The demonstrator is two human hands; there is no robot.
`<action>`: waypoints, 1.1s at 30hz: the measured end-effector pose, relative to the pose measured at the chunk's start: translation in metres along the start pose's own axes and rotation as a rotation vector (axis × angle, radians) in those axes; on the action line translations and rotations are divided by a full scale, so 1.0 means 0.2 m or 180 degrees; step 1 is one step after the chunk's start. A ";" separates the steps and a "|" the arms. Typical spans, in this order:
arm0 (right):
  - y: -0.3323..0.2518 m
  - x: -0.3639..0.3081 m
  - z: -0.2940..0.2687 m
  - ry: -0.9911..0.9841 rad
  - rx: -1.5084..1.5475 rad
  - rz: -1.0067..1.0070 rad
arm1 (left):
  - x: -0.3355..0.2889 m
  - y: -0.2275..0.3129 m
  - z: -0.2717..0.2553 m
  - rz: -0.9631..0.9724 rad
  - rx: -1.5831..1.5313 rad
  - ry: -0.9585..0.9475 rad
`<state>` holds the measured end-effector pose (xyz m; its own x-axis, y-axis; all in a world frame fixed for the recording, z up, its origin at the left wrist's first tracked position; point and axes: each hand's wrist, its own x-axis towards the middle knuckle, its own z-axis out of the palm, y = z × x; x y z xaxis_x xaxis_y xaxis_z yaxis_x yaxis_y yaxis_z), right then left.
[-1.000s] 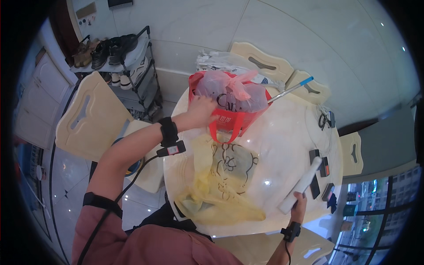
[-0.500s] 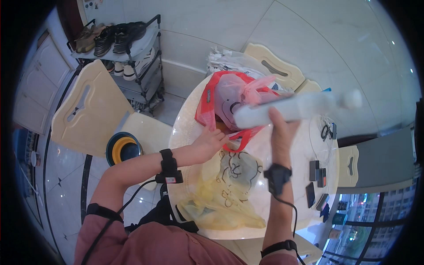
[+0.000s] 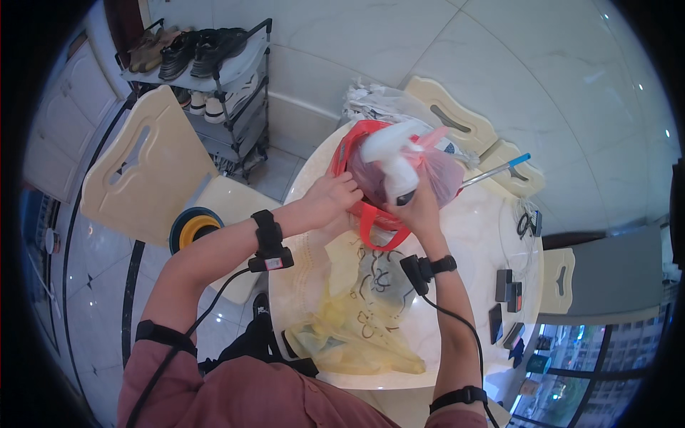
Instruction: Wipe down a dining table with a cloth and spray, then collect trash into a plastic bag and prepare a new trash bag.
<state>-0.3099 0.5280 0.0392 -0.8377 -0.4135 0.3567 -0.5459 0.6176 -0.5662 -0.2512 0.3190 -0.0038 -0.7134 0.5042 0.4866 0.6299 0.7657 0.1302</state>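
Note:
A red tote bag [image 3: 341,153] stands at the far side of the round table, its mouth gaping and one handle hanging toward me. My left hand [image 3: 334,198] pinches its left rim. In my right hand [image 3: 421,215], a long white bottle [image 3: 394,151] is held by one end, slanting over the bag's mouth. A knotted pink translucent plastic bag [image 3: 444,175] bulges out of the tote; its contents are hard to make out. Nearer me, a thin yellow plastic bag [image 3: 364,335] with a dark cartoon outline lies flat on the table.
Phones and small dark boxes [image 3: 504,285] line the table's right edge, near white cables [image 3: 524,221]. A blue-tipped metal rod [image 3: 499,170] sticks out behind the bags. Cream chairs [image 3: 135,167] surround the table; one bears a yellow-and-green basin [image 3: 187,227]. A shoe rack [image 3: 242,60] stands far left.
My right hand has swung the white bottle left and turned it, bringing it over the tote bag. My left hand stays at the bag's rim, which is now held wider.

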 end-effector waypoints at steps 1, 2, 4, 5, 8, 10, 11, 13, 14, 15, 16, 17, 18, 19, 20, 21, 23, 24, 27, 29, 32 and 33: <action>0.03 0.00 0.01 -0.0402 -0.0471 -0.0050 | 0.00 0.00 -0.01 -0.0139 0.0067 -0.0034; 0.05 -0.01 0.02 -0.0804 -0.0939 -0.0096 | -0.01 -0.01 0.00 -0.0112 0.0062 -0.0039; 0.11 -0.01 0.05 -0.1264 -0.0804 0.0204 | -0.04 -0.02 0.02 -0.0355 -0.0089 -0.0239; 0.12 -0.01 0.05 -0.1739 -0.0658 0.0484 | -0.06 -0.02 0.01 -0.0331 -0.0099 -0.0246; 0.19 -0.14 0.09 -0.1383 -0.0889 0.0287 | -0.11 -0.01 0.01 -0.0508 -0.0046 -0.0847; 0.24 -0.18 0.07 -0.1324 -0.0954 0.0118 | -0.09 0.01 0.03 -0.0375 -0.0102 -0.0536; 0.24 -0.20 0.06 -0.1308 -0.0957 0.0161 | -0.08 0.03 0.02 -0.0275 -0.0144 -0.0220; 0.22 -0.25 0.02 -0.1064 -0.0601 0.0544 | -0.05 0.05 0.02 -0.0328 -0.0305 -0.0052; 0.16 -0.26 0.00 -0.1027 -0.0599 0.0593 | -0.04 0.04 0.02 -0.0435 -0.0441 0.0111; 0.10 -0.29 -0.01 -0.0921 -0.0403 0.0565 | -0.05 0.04 0.03 -0.0363 -0.0467 0.0086; 0.06 -0.31 -0.03 -0.0760 -0.0239 0.0563 | -0.06 0.02 0.03 -0.0444 -0.0447 0.0039; 0.06 -0.34 -0.03 -0.0826 -0.0222 0.0231 | -0.05 0.02 0.04 -0.0450 -0.0468 -0.0001; 0.10 -0.38 -0.04 -0.0741 -0.0461 -0.0408 | -0.01 0.04 0.06 -0.0396 -0.0428 0.0016; 0.14 -0.41 -0.02 -0.0892 -0.0991 -0.0348 | 0.00 0.05 0.06 -0.0340 -0.0388 0.0023; 0.17 -0.41 0.03 -0.0768 -0.1138 -0.0215 | -0.01 0.06 0.04 -0.0317 -0.0320 0.0018; 0.13 -0.39 0.04 -0.0892 -0.0950 0.0020 | -0.02 0.06 0.03 -0.0314 -0.0253 0.0015; 0.15 -0.38 0.06 -0.0630 -0.1439 -0.0361 | 0.06 0.14 -0.03 -0.0725 0.0036 -0.0658; 0.15 -0.39 0.04 -0.0585 -0.1577 -0.0414 | 0.08 0.15 -0.02 -0.0149 0.0260 -0.0276; 0.11 -0.48 -0.04 -0.0789 -0.1383 -0.0199 | 0.13 0.16 -0.03 0.0752 0.0414 0.0054; 0.03 -0.56 -0.07 -0.0166 -0.0786 -0.0104 | 0.09 0.10 0.04 0.0635 0.0266 0.0055; -0.06 -0.82 -0.22 0.0612 -0.0035 0.0183 | 0.11 0.08 0.10 0.0314 0.0281 -0.0256; -0.08 -0.93 -0.27 0.0786 0.0180 0.0358 | 0.10 0.06 0.14 0.0081 0.0276 -0.0407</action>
<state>-0.1467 0.6313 0.0223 -0.8749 -0.1647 0.4555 -0.4534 0.6092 -0.6506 -0.2662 0.3492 -0.0168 -0.7344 0.5663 0.3741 0.6233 0.7809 0.0415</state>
